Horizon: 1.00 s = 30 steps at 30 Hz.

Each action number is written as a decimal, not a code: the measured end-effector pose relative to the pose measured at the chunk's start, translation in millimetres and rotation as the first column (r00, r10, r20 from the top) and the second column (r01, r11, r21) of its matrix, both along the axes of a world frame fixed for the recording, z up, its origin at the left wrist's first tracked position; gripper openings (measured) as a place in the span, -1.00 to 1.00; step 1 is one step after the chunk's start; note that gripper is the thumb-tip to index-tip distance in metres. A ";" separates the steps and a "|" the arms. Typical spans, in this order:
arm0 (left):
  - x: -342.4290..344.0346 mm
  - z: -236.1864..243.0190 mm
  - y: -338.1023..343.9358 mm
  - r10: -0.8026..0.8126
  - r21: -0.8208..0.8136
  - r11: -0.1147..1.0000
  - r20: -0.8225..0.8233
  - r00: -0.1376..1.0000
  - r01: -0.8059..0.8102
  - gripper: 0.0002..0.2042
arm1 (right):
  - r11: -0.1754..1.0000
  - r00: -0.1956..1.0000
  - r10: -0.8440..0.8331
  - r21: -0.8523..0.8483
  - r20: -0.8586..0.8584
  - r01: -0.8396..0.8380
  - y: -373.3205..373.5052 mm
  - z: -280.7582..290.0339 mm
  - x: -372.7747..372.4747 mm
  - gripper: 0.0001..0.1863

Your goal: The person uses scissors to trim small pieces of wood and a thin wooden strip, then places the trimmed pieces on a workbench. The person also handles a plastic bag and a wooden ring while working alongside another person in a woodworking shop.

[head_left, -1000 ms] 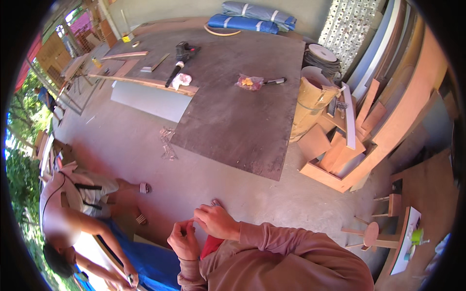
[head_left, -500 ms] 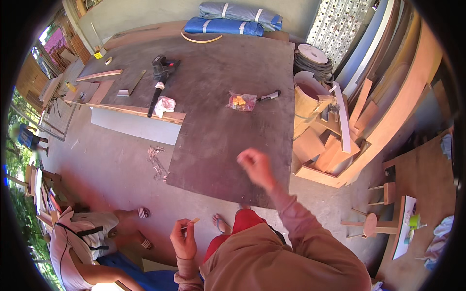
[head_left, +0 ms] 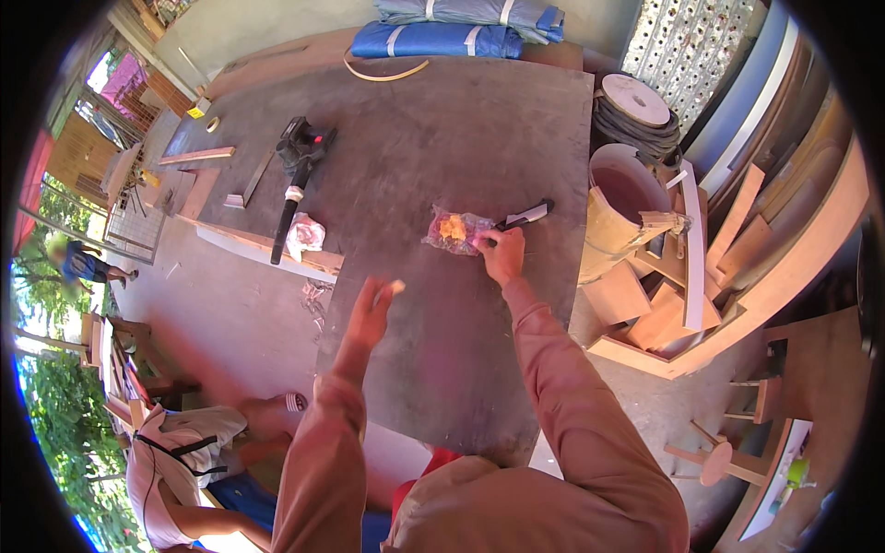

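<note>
On the dark tabletop [head_left: 433, 332] lies a clear plastic bag [head_left: 433, 241] with orange-yellow pieces in it. My right hand [head_left: 504, 258] reaches to its right edge, fingers closed there in a pinch. Just beyond that hand is a black-and-white handled tool [head_left: 527, 215], perhaps a cutter, its far end tucked by the bag. My left hand [head_left: 369, 318] is held over the table's left part, pinching a small pale yellow piece [head_left: 397, 288] whose kind is too small to make out.
A black blower [head_left: 297, 170] and a crumpled white-pink cloth [head_left: 305, 236] lie at the left. Blue rolled tarps [head_left: 433, 41] rest at the back. To the right stand a bucket [head_left: 630, 180] and wood offcuts [head_left: 664, 313]. Another person [head_left: 171, 461] sits at the lower left.
Both hands have moved forward over the table. My right hand has come to the plastic bag's edge; my left hand has risen from beside my body, still pinching the small piece.
</note>
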State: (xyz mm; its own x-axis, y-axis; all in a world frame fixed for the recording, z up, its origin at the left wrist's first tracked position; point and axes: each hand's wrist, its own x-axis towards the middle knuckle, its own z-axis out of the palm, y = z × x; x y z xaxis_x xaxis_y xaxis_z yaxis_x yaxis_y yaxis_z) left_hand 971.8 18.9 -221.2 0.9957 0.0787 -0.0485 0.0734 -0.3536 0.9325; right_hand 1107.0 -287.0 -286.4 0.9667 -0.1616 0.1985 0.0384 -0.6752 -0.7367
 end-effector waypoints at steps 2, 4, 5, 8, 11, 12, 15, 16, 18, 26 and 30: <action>74.4 -36.3 -11.7 -0.059 -0.049 0.997 0.053 0.997 0.061 -0.74 | 0.999 0.998 -0.046 -0.013 -0.051 0.046 7.9 4.2 -0.7 -0.78; 131.5 -59.6 -18.8 -0.124 -0.023 0.992 0.052 0.991 0.125 -0.78 | 0.999 0.995 -0.053 -0.005 -0.083 0.053 12.8 9.6 -1.9 -0.76; 153.6 -67.1 -23.5 -0.148 0.008 0.989 0.014 0.989 0.147 -0.79 | 0.997 0.992 -0.077 -0.002 -0.096 0.077 14.6 12.3 -1.8 -0.76; 183.6 -77.2 -39.7 -0.142 -0.085 0.988 -0.225 0.964 0.126 -0.82 | 0.996 0.991 -0.081 -0.043 -0.109 0.077 19.3 18.2 1.7 -0.68; 185.5 -72.1 -54.5 -0.151 -0.144 0.983 -0.320 0.935 0.110 -0.82 | 0.993 0.990 -0.093 -0.078 -0.108 0.085 26.7 20.6 6.5 -0.72; 183.9 -69.0 -59.1 -0.160 -0.148 0.982 -0.317 0.935 0.119 -0.82 | 0.990 0.990 -0.107 -0.097 -0.095 0.097 29.8 20.5 8.7 -0.74; 175.8 -62.1 -67.6 -0.094 -0.112 0.992 -0.364 0.926 0.057 -0.83 | 0.990 0.989 -0.121 -0.091 -0.090 0.112 35.6 15.4 12.5 -0.81; 173.7 -61.0 -68.1 -0.104 -0.145 0.988 -0.318 0.942 0.060 -0.86 | 0.991 0.987 -0.118 -0.073 -0.113 0.110 36.8 12.8 13.5 -0.84; 171.3 -61.0 -65.4 -0.036 -0.162 0.987 -0.259 0.965 -0.007 -0.92 | 0.995 0.990 -0.103 -0.023 -0.092 0.101 36.8 7.3 14.9 -0.85; 104.6 -30.7 -19.3 0.162 -0.200 0.962 -0.138 0.977 -0.187 -0.87 | 0.997 1.000 -0.006 0.070 -0.022 0.007 -16.4 40.9 -14.6 -0.82; -8.7 25.6 6.7 0.306 -0.219 0.920 -0.117 0.945 -0.326 -0.88 | 0.906 0.979 0.185 0.401 -0.085 -0.136 -37.7 121.9 -69.4 -0.82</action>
